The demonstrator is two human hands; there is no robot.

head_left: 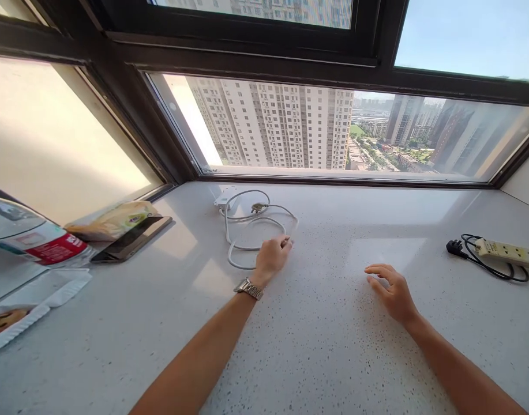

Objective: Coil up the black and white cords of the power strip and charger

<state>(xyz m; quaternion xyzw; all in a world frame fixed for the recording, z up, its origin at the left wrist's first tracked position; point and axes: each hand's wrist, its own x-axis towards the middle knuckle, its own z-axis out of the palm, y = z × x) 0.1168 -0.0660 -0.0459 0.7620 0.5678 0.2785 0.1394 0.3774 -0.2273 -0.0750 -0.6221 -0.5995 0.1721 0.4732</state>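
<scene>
Bare forearms [190, 357] reach in up front over a speckled white countertop [311, 351], with a metal watch [249, 288] on the left wrist. Left hand [270, 257] is curled mostly closed, fingers pinching the right side of a pale cable [227, 227]; right hand [391, 292] is loosely open, holding nothing, well apart from it. Cable's in messy loops between the left hand and the window [290, 127], plug [258, 207] lying near the far end, white box [224, 199] just left of that. Far right there's a cream power strip [509, 252]. Over left: a dark flat device [132, 239], a food packet [117, 221], a big clear bottle [34, 239] and a white tray [67, 286] with something baked in it.
</scene>
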